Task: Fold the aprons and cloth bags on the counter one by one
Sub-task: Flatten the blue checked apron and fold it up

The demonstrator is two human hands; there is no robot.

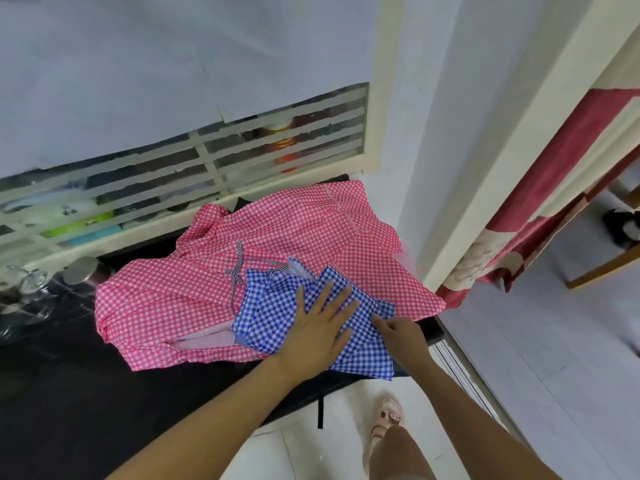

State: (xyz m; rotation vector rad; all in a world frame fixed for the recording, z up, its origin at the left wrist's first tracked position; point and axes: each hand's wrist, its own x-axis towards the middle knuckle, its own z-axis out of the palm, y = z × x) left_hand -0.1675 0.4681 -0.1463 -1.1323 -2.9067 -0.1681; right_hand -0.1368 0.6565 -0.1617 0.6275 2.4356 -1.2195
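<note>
A blue-and-white checked apron, partly folded, lies on top of a larger pink-and-white checked apron spread over the black counter. My left hand presses flat on the blue apron with its fingers spread. Just to its right, my right hand pinches the blue apron's right edge between thumb and curled fingers. A striped tie string lies on the pink apron above the blue one.
A slatted window runs behind the counter, with jars and bottles behind it. A metal-lidded jar and glassware stand at the left. A white wall corner and a red curtain are at the right.
</note>
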